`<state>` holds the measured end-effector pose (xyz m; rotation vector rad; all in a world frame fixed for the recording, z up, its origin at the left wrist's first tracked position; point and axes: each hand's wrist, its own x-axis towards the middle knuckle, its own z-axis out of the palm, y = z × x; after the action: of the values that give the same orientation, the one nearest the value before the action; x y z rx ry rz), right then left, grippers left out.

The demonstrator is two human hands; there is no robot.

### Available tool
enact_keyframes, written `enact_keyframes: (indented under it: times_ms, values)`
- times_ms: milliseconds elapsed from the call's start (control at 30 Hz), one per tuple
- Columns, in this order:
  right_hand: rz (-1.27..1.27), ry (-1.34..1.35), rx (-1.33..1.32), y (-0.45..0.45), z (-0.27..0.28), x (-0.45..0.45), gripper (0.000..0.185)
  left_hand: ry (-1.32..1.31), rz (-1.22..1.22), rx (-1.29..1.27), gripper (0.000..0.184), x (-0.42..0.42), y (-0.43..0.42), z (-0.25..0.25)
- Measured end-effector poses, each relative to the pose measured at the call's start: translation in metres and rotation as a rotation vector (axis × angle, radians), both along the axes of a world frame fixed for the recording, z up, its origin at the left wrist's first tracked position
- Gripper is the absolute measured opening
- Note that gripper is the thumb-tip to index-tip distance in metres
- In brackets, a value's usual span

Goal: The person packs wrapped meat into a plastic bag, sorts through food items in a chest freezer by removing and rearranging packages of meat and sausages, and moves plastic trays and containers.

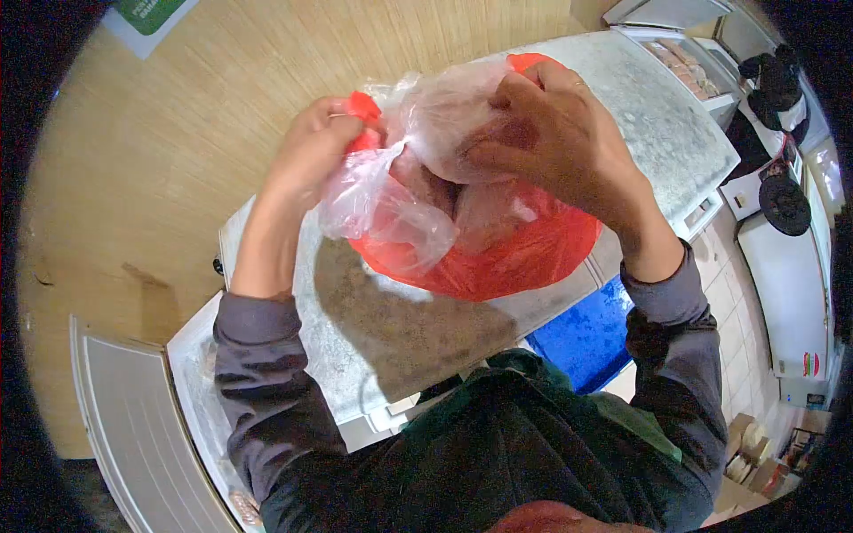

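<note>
A red plastic bag [533,258] rests on the white, frosty-looking lid of what appears to be a chest freezer. In its mouth sit clear plastic bags [391,209], one twisted to a knot near the middle. Pinkish-brown contents show through the clear plastic, but I cannot make out what they are. Closed around a gathered red handle at the left is my left hand [318,147]. My right hand [564,133] is curled over the right side, gripping the red bag's edge, its fingers against the clear plastic. Part of the bag's right rim is hidden behind it.
The white lid [355,355] reaches to a wood-panelled wall [178,160]. Beside my right forearm is a blue tub or panel [582,338]. Another cabinet stands with its lid raised [147,417] at the left. An open freezer [684,67] holds packages at the back right.
</note>
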<state>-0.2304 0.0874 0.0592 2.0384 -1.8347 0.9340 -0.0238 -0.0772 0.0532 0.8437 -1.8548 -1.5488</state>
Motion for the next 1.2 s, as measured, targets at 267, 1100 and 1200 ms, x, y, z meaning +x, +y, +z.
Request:
enact_keyframes:
  times_ms: [267, 1100, 1200]
  values:
    - [-0.107, 0.116, -0.05, 0.004, 0.0, -0.001, 0.039, 0.391, 0.044, 0.296, 0.046, 0.062, 0.057, 0.014]
    - [0.32, 0.362, -0.114, -0.071, -0.043, 0.1, 0.016, 0.655, -0.277, 0.262, 0.065, 0.048, 0.054, 0.011]
    - [0.468, 0.303, 0.336, -0.057, 0.0, 0.084, 0.019, 0.666, -0.271, 0.253, 0.065, 0.05, 0.047, 0.009]
